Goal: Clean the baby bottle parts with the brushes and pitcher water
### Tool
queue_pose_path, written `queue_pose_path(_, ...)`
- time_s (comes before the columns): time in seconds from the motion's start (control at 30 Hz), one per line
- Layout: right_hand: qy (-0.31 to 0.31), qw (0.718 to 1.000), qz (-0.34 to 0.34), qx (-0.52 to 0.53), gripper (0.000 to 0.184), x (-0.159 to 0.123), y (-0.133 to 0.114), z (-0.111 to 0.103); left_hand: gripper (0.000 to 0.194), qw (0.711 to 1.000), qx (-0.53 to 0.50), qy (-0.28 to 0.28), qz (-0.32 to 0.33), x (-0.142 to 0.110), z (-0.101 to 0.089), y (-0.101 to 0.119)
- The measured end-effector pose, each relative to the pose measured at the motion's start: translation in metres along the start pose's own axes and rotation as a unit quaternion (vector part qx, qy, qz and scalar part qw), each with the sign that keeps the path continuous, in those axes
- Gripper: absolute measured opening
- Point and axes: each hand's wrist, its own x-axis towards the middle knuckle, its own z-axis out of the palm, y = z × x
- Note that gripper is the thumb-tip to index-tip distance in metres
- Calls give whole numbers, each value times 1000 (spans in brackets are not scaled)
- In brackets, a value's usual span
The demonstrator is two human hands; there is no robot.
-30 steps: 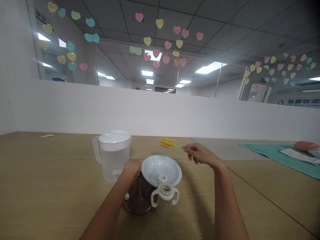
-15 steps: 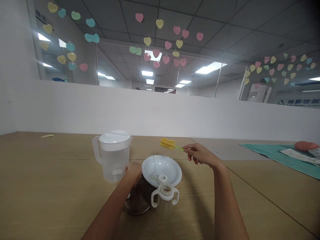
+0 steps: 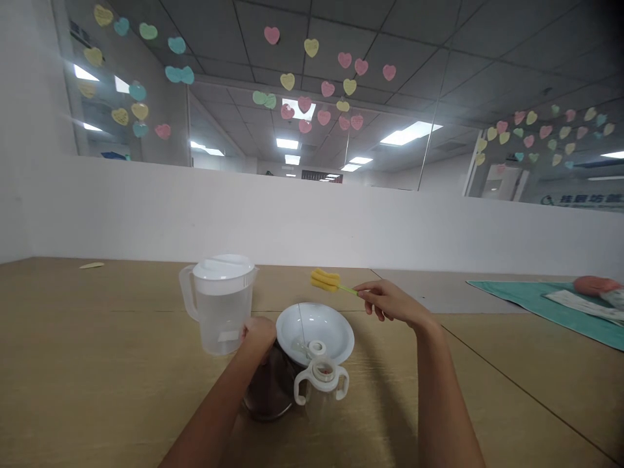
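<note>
Tabletop (image 3: 121, 364): far edge runs along the wall (image 3: 273, 221). Scrap (image 3: 91, 265) near the far left corner. Jug (image 3: 224, 318) left of centre, handle to its left. Bowl (image 3: 336, 325) right of jug; cap (image 3: 317, 349) inside it, at the near side. Cup (image 3: 322, 393) directly before bowl, one handle to each side. Vessel (image 3: 269, 390) left of cup, before jug and bowl, partly hidden. Left hand (image 3: 260, 331) at vessel's top, between jug and bowl. Right hand (image 3: 387, 299) raised above tabletop, right of bowl; brush (image 3: 327, 280) in its fingers, pointing left, over or beyond bowl (cannot tell). Cloth (image 3: 526, 299) well to the right, by the far edge; bundle (image 3: 595, 285) and smaller cloth (image 3: 580, 303) on it.
</note>
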Motion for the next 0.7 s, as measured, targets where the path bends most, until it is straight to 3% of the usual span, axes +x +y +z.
queue_pose_path(0.13,2,1000,12,-4,37,1,2,-1,22,996,60,-36,-63,-3,-5,4)
queue_pose_path(0.53,0,999,30,-19,37,0,3,-2,18,991,114,-33,-54,-5,6,8)
queue_pose_path(0.7,-4,1000,21,-21,36,0,2,-2,20,993,106,-35,-49,-10,-2,11)
